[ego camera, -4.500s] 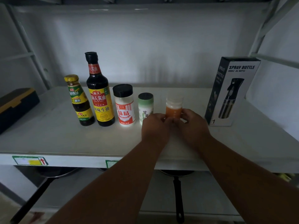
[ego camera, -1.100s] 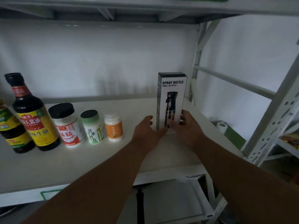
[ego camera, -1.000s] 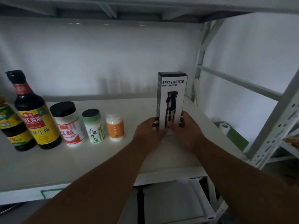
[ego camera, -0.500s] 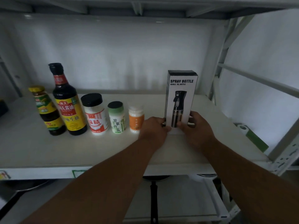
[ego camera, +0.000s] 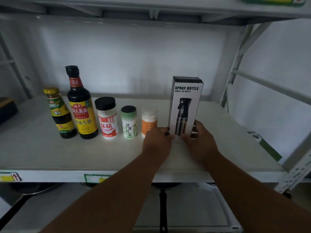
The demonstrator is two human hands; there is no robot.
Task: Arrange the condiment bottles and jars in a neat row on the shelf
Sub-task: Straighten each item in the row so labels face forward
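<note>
Your left hand (ego camera: 157, 140) and right hand (ego camera: 201, 142) both grip the foot of the spray bottle box (ego camera: 185, 108), upright on the shelf (ego camera: 42, 153) just right of the orange jar (ego camera: 149, 122). Held so low, the tall box could tip, or your left knuckles could nudge that jar. Since a second ago it has closed in on the row.

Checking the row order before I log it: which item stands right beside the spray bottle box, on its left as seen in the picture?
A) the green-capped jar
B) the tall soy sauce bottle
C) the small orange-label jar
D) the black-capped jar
C: the small orange-label jar stands next to the spray bottle box, which the left hand and right hand grip at its base.
</note>
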